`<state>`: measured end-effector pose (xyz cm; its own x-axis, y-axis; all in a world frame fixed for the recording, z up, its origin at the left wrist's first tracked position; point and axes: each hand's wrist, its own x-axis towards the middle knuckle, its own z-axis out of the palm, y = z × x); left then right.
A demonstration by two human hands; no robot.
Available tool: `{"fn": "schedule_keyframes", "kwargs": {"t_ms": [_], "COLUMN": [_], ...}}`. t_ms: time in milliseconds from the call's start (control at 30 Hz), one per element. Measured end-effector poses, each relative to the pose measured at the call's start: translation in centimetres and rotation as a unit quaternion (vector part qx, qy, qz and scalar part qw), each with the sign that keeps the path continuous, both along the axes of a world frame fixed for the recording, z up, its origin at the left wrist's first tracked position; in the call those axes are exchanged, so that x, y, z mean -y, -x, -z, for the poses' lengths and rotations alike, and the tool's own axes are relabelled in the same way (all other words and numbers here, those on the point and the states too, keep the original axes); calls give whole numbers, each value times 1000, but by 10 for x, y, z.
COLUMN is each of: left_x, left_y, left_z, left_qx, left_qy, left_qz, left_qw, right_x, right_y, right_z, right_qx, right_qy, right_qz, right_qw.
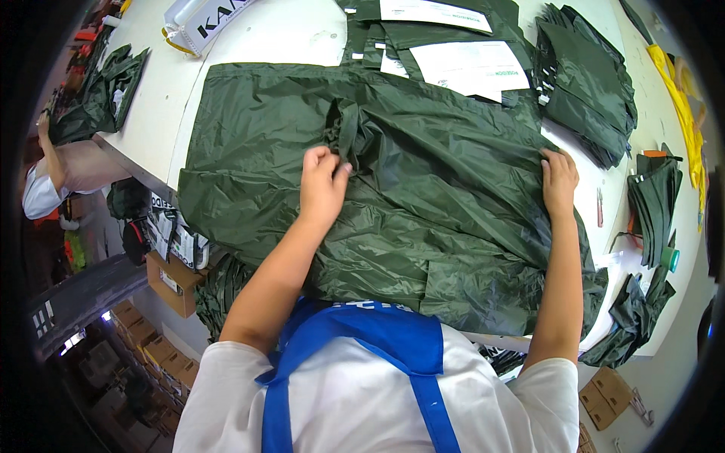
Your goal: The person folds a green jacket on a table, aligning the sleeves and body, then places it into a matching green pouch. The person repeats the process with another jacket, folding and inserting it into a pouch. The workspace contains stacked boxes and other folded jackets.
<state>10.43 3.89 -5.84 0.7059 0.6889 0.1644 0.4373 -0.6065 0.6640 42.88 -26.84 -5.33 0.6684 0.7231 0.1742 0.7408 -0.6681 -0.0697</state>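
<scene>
"Where's the cloth (pixel 249 136), and who's got it?"

"Spread across the middle of the frame, on the tabletop (pixel 279 41). The left hand (pixel 323 187) looks to be pinching a fold by the gathered strip (pixel 347 124). The right hand (pixel 559 181) rests its fingers on the edge, right of centre; whether it grips, I can't tell."

"What could go wrong?"

"Slippage, I'd say. The cloth looks thin and slick, so a pull at the strip could drag the rest askew, more so if the right hand is only resting. Its top edge also meets the sheets (pixel 461 66) at upper centre, so a sideways tug might shift them."

"Anything on the right?"

"The stack (pixel 587 87) at upper right sits just beside that hand; a wide sweep could knock it. The snips (pixel 600 208) lie near too, and might snag the fabric."

"And what can't you see?"

"The cloth's underside, the left fingertips in the folds, and the right thumb. Near the apron (pixel 377 340), lower centre, the tabletop's edge is mostly covered, so any overhang is unclear. At the left rim, another person (pixel 54 162) is cut off and blurred."
</scene>
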Motion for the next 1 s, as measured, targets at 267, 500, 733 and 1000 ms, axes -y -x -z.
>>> {"fn": "schedule_keyframes", "kwargs": {"t_ms": [267,500,733,1000], "left_x": [-99,-38,-105,-95], "left_y": [33,-43,-67,-80], "left_z": [-29,-84,-57,-73], "left_qx": [-138,-78,-22,33], "left_qy": [103,119,324,210], "left_qz": [166,44,47,-134], "left_qw": [971,989,945,968], "right_x": [0,-12,-12,-11], "right_y": [-49,-23,-24,-25], "right_z": [41,41,45,49], "right_qx": [35,62,86,62], "right_qy": [-35,-91,-125,-119], "right_qz": [19,55,54,88], "right_qw": [999,992,987,987]}}
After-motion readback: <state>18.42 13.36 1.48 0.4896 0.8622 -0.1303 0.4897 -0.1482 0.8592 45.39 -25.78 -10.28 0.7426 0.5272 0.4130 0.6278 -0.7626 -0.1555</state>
